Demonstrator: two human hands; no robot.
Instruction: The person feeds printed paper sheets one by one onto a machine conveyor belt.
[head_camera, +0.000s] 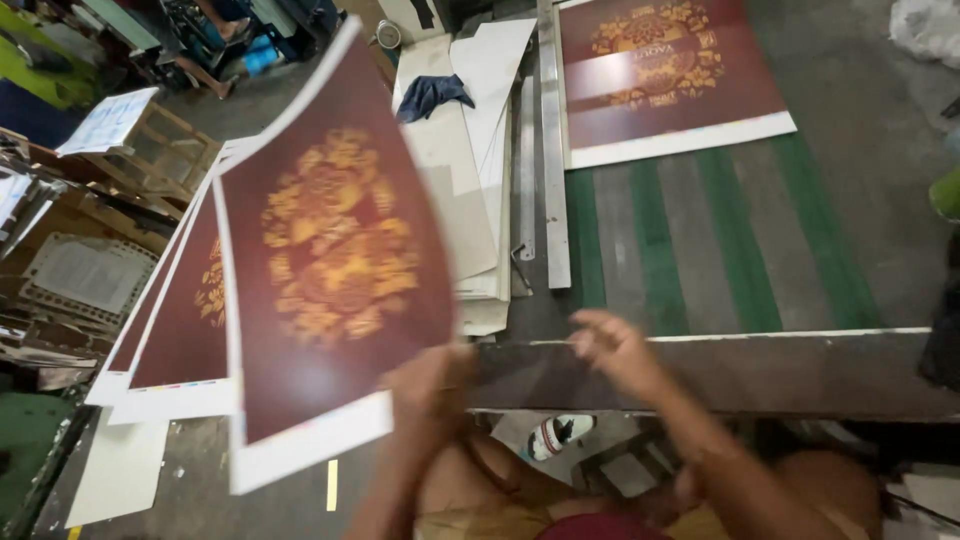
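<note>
Both hands work at the near edge of the green-striped table (720, 250). Left hand (425, 385) pinches the lower corner of a maroon printed sheet (330, 270) with a gold ornament — lifted and tilted, left of the table. Right hand (610, 345) hovers over the table's edge, fingers loosely spread, holding nothing. 1 matching sheet (665, 70) lies on the table's far end; a stack of prints (180, 310) sits left of it.
</note>
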